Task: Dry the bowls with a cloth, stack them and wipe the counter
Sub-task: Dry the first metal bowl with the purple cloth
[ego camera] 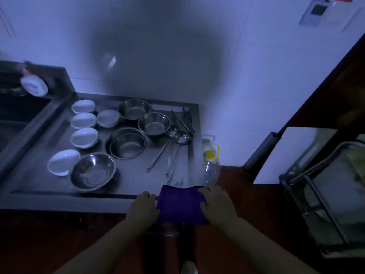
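At the front edge of the stainless steel counter (pixel 128 182), a folded purple cloth (pixel 180 204) lies flat between two bare hands. On its left edge, the left hand (pixel 143 207) rests with fingers curled together; the right hand (pixel 217 204) lies on the right side, fingers close together over the fabric. Further back stand five white ceramic bowls (pixel 84 137) and four shiny steel bowls (pixel 92 172), unstacked, beside three long-handled metal ladles (pixel 173 147).
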`<state>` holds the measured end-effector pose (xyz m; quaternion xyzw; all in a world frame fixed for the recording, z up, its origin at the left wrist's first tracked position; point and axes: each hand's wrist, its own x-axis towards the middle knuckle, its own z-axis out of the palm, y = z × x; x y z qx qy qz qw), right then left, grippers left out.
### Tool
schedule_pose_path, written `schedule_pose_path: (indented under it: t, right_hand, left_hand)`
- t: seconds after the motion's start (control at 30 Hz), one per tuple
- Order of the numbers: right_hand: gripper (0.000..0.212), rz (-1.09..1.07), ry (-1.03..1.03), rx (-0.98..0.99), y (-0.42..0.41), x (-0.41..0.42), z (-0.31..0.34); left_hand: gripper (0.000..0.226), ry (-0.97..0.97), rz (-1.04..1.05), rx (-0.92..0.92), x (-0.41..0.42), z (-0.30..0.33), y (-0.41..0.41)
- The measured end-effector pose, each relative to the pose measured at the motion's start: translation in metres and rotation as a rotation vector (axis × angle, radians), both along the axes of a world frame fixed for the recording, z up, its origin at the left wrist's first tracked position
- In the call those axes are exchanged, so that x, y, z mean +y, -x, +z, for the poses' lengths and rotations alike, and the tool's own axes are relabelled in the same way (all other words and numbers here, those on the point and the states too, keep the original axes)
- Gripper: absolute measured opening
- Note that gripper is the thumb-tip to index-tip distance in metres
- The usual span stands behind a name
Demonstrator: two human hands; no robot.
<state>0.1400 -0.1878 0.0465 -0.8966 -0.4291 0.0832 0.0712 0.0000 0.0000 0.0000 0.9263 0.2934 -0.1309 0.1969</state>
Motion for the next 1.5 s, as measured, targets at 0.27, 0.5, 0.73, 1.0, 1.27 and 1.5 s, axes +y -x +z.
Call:
schedule_pose_path:
  t: [0.27,0.5,0.73,1.0,1.27,1.5]
  right_hand:
    - [0.056,0.172,0.187,0.213,-0.027,0.035,-0.054]
    - [0.066,0.304,0.288,0.332,-0.059,0.059,-0.074]
    - [0.065,0.405,0.304,0.306,-0.075,0.075,-0.084]
    - [0.097,0.352,0.046,0.636,-0.089,0.089,-0.062]
    - [0.044,0.218,-0.201,0.86,-0.073,0.129,-0.019]
    - [0.013,-0.055,-0.523,1.006,-0.09,0.163,0.016]
  left_hand:
    - [0.05,-0.074,0.033,0.069,0.002,-0.043,-0.017]
    - [0.062,-0.015,0.109,0.128,0.002,-0.055,-0.043]
    - [0.017,0.097,0.34,-0.074,-0.007,-0.046,-0.064]
    - [0.038,0.477,0.448,-0.309,0.002,0.002,-0.076]
    - [0.041,0.397,0.355,-0.5,0.032,0.067,-0.091]
    - [0.027,0.299,0.594,-0.796,0.096,0.087,-0.093]
